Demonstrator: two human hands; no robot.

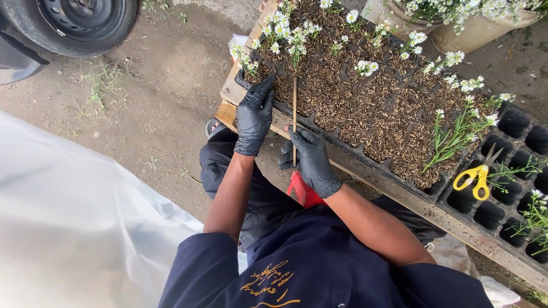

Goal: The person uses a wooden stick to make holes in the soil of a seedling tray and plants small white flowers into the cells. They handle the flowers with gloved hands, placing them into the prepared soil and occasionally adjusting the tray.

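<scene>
Both my hands wear black gloves. My right hand [311, 159] grips a thin wooden stick [294, 108], whose far tip pokes into the soil of a black seedling tray [348, 145] near a small white-flowered plant [297, 43]. My left hand [254, 117] rests with fingers spread on the tray's near left edge, holding nothing. The tray is filled with brown soil mix and has white-flowered seedlings scattered along its far side and right end.
Yellow-handled scissors [476, 179] lie on a second black tray [508, 199] with empty cells at the right. The trays sit on a wooden board [399, 194]. Buckets of flowers [474, 25] stand behind. A car tyre [74, 23] is upper left, white plastic sheet [68, 217] at left.
</scene>
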